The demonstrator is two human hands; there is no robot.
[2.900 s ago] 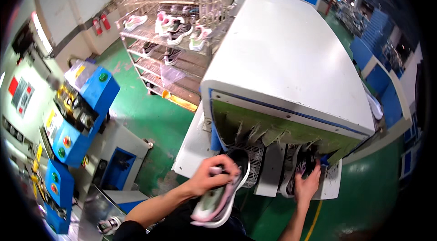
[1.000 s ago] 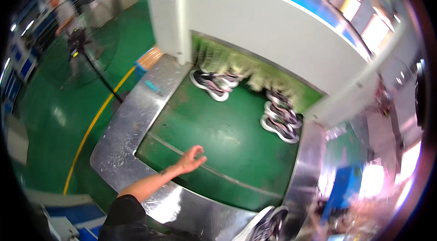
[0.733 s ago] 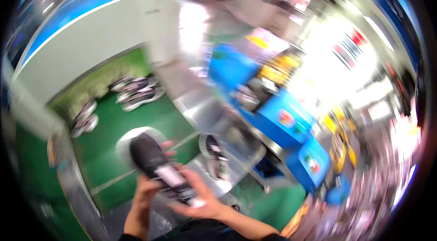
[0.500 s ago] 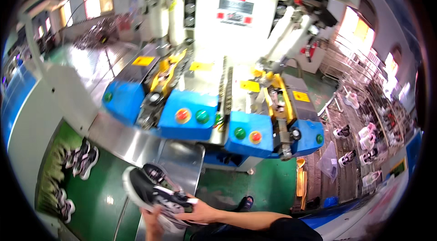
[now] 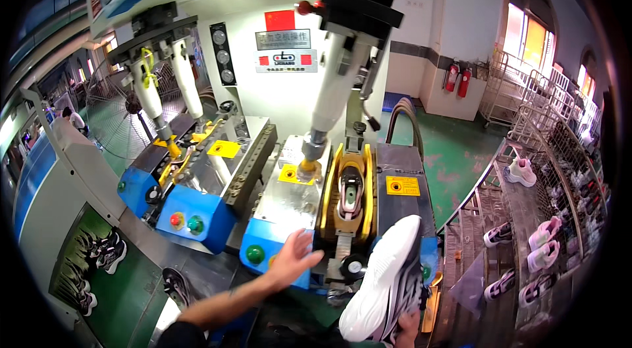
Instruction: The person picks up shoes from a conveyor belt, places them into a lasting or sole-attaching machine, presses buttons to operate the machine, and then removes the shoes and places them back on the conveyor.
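Green floor (image 5: pixel 461 156): three o'clock
Left hand (image 5: pixel 288 265): unclenched, six o'clock
Right hand (image 5: pixel 408 329): gripping white-soled sneaker (image 5: pixel 385 275), five o'clock

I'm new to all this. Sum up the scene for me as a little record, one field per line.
Left hand: open, empty, near a blue box
Right hand: holding a shoe, white sole showing
Between yellow plates: apparently a second shoe
Far right: rack with several shoes
Back wall: two red extinguishers
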